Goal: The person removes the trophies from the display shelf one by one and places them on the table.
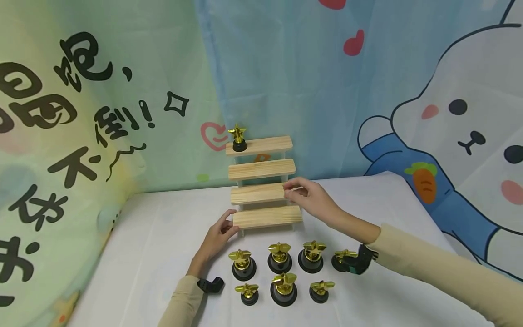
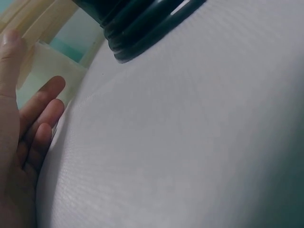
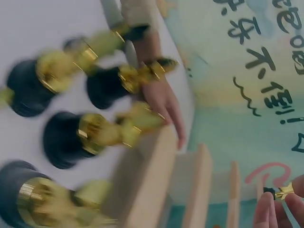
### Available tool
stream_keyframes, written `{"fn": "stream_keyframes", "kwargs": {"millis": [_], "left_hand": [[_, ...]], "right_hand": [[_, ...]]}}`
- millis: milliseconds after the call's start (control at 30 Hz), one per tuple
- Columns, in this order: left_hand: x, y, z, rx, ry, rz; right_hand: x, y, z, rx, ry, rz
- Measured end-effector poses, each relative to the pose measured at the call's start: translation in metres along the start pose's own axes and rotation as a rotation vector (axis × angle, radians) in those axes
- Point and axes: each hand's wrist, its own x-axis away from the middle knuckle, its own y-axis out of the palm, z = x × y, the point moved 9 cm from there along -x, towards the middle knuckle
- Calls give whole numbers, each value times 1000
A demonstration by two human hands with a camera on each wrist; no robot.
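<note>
A wooden tiered display shelf (image 1: 267, 217) stands on the white table. My left hand (image 1: 218, 234) holds the left end of its lowest board. In the left wrist view the thumb (image 2: 10, 57) rests against the wood while other fingers lie loosely beside it. My right hand (image 1: 310, 198) is in front of the boards' right side, its fingers loosely bent and nothing visible in them. One gold star trophy (image 1: 238, 137) stands at the left of the top board. In the right wrist view it appears behind the right fingers (image 3: 266, 211).
Several gold trophies on black bases, such as a large trophy (image 1: 283, 289) and a small trophy (image 1: 321, 291), stand in two rows before the shelf. One trophy (image 1: 341, 259) is partly hidden by the right wrist's black device (image 1: 361, 261). A printed curtain (image 1: 286, 91) hangs behind.
</note>
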Motion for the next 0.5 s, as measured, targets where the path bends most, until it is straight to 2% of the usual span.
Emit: {"fn": "stream_keyframes", "kwargs": {"millis": [233, 500], "left_hand": [[0, -1, 2, 7, 4, -4], [1, -1, 2, -12, 0, -4]], "right_hand": [[-52, 6, -16, 110, -47, 38], [-107, -1, -30, 115, -50, 71]]}}
